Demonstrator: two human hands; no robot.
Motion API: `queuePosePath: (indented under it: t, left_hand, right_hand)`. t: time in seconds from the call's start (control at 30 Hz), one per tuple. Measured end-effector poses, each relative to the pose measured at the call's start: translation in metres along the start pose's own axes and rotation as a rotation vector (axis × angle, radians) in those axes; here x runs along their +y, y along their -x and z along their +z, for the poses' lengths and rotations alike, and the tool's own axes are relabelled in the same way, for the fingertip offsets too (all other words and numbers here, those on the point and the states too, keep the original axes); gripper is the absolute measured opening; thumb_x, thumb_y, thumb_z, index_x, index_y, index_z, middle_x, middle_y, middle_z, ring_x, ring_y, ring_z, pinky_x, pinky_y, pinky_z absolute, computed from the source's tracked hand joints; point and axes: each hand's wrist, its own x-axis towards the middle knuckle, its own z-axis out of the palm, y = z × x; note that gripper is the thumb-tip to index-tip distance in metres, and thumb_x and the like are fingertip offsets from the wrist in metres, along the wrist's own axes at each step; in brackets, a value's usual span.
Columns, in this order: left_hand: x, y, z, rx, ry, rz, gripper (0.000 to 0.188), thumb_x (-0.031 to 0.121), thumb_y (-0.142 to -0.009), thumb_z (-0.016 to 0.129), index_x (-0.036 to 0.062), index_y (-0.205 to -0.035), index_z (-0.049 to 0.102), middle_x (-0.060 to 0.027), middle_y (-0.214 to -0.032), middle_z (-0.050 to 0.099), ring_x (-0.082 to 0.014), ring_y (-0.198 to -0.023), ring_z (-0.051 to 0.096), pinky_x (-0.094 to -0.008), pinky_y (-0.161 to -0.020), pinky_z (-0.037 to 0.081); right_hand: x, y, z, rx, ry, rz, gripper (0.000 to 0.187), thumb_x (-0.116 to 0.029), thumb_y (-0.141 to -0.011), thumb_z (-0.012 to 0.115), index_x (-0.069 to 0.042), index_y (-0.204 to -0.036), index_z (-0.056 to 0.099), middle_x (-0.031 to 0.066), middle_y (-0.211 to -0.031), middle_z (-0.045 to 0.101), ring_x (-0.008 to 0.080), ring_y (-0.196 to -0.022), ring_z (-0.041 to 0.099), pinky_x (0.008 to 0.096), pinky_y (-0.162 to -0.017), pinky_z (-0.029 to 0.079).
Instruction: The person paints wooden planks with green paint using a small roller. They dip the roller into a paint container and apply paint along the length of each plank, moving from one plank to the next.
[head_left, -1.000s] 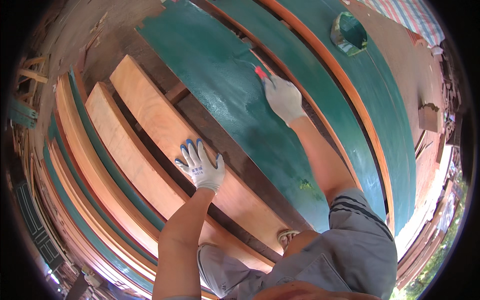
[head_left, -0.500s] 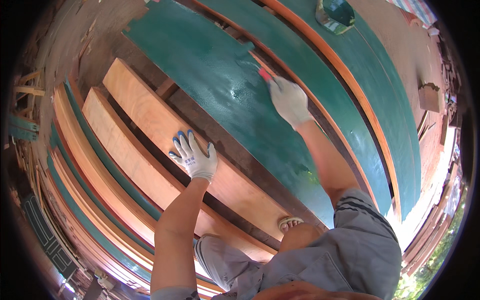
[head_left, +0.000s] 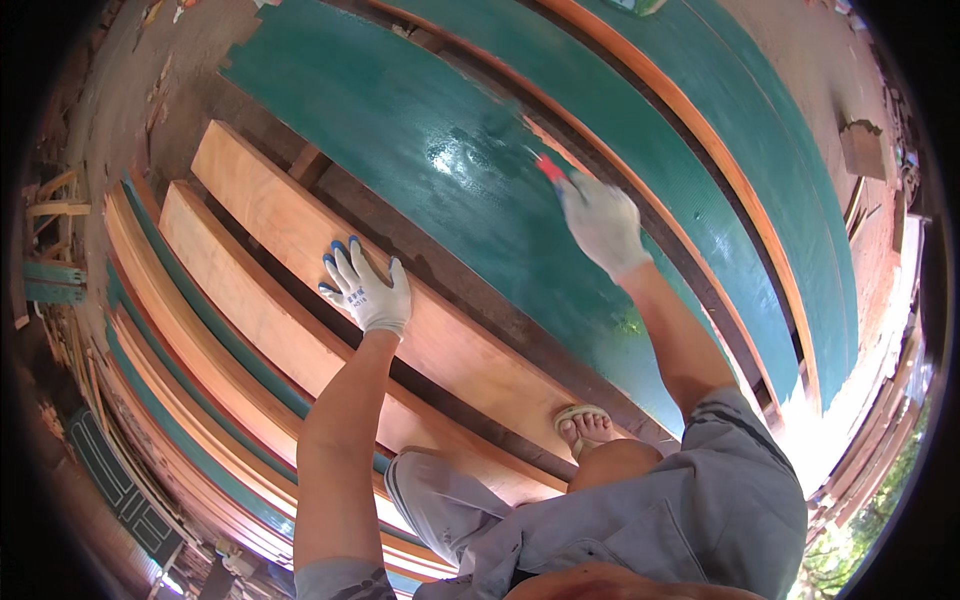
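My right hand, in a white glove, is closed round a paintbrush with a red handle. The brush is over the far right edge of a wide board coated in green paint, wet and shiny in its middle. A strip of bare orange wood shows along that edge near the brush. The bristles are too blurred to make out. My left hand, gloved in white with blue fingertips, lies flat with fingers spread on a bare wooden plank to the left of the green board.
Several more bare planks and green-edged boards lie side by side at the left. To the right are further green boards with orange edges, and part of a paint container at the top. My sandalled foot is beside the bare plank.
My right hand and the brush have moved back along the green board's right edge, toward me. The whole view has shifted slightly, so the paint container is mostly out of sight. My left hand stays on the plank.
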Motion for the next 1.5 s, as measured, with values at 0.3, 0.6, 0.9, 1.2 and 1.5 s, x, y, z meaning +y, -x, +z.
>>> queuePosePath:
  t: [0.3,0.6,0.9,1.2,1.5]
  left_hand:
    - [0.000,-0.002,0.002,0.014,0.007,-0.008,0.084,0.048,-0.098,0.065,0.0101,-0.167,0.034,-0.0191,-0.177,0.023,-0.0395,-0.166,0.012,-0.0687,-0.129,0.002]
    - [0.001,-0.001,0.003,0.032,0.018,0.011,0.084,0.048,-0.099,0.065,0.0108,-0.167,0.035,-0.0193,-0.177,0.024,-0.0392,-0.166,0.013,-0.0692,-0.128,0.002]
    - [-0.004,0.002,0.006,0.065,-0.010,0.011,0.081,0.048,-0.100,0.064,0.0111,-0.166,0.036,-0.0172,-0.177,0.026,-0.0380,-0.166,0.014,-0.0694,-0.129,0.004]
    - [-0.002,-0.004,0.009,0.072,0.011,0.005,0.076,0.044,-0.101,0.061,0.0102,-0.165,0.037,-0.0171,-0.175,0.030,-0.0394,-0.164,0.019,-0.0680,-0.129,0.005]
    - [-0.005,0.003,0.004,0.083,0.008,0.005,0.077,0.044,-0.099,0.064,0.0100,-0.163,0.040,-0.0164,-0.173,0.034,-0.0391,-0.163,0.021,-0.0643,-0.130,0.007]
  right_hand:
    - [-0.059,-0.118,0.029,0.025,-0.063,-0.008,0.045,-0.036,-0.110,0.044,-0.004,-0.106,0.075,0.0208,-0.107,0.078,0.0413,-0.105,0.074,0.0516,-0.093,0.057]
    - [-0.025,-0.033,-0.009,-0.150,-0.045,0.164,0.044,-0.038,-0.110,0.044,-0.007,-0.103,0.075,0.0201,-0.100,0.078,0.0409,-0.101,0.074,0.0525,-0.090,0.057]
    - [0.020,0.083,-0.048,-0.222,-0.074,0.290,0.035,-0.036,-0.110,0.050,-0.009,-0.098,0.069,0.0208,-0.091,0.073,0.0454,-0.091,0.070,0.0582,-0.083,0.053]
    - [-0.035,-0.073,-0.005,-0.036,-0.106,-0.003,0.045,-0.037,-0.110,0.042,-0.004,-0.107,0.074,0.0204,-0.106,0.078,0.0415,-0.108,0.073,0.0538,-0.094,0.057]
    - [-0.017,-0.014,-0.025,-0.213,0.008,0.072,0.045,-0.036,-0.110,0.042,-0.005,-0.108,0.074,0.0227,-0.107,0.078,0.0418,-0.105,0.075,0.0534,-0.093,0.057]
